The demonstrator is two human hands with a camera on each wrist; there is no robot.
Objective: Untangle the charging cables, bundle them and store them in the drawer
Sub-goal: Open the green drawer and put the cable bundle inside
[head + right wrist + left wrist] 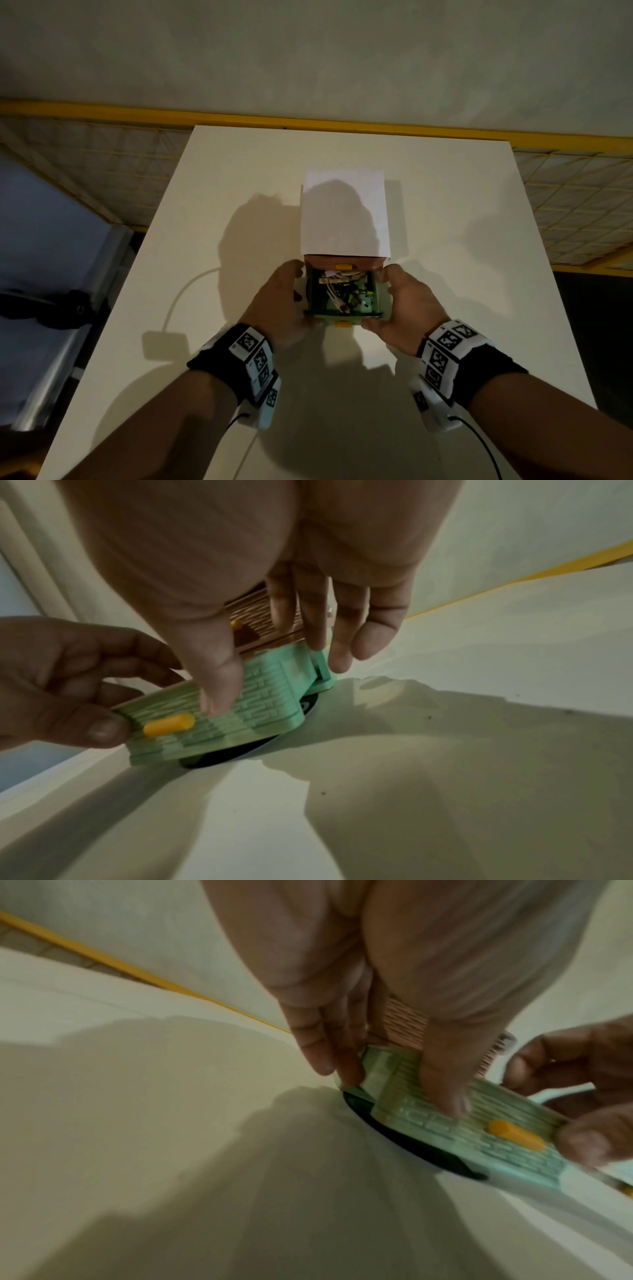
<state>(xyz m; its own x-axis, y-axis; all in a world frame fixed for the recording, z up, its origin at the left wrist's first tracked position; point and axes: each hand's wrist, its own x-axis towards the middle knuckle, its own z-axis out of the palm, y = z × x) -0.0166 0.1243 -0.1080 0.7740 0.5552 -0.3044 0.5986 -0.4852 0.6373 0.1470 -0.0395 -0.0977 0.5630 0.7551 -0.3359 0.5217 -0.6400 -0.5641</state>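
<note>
At the near end of the white cabinet (344, 212), the green drawer (342, 291) sits pulled out toward the person, and both hands are on it! Bundled cables (342, 289) are down inside it, white and dark strands coiled together, so the storing looks done and the closing looks to be the step in hand.

Left hand (279, 303) clasps the drawer's left corner: thumb curled onto the ribbed front, fingers down the side wall. Right hand (400, 305) mirrors it on the right corner, thumb on the front face beside the orange handle (342, 323), fingers wrapped along the right wall. The wrist views confirm it — each thumb presses the front panel, either side of that orange handle.

Now the relation that matters: the drawer's long axis runs straight from the person into the cabinet, and the cabinet lies directly beyond the hands. Both hands sit level at the front corners, neither nearer. My read is that an even push away along that axis is what's called for; push harder on one side and the drawer could skew and bind.

Left of the cabinet, a white charger (164, 344) with its cord lies on the surface (479, 274), well apart from the drawer. A brown drawer (344, 263) sits shut just above the green one.
</note>
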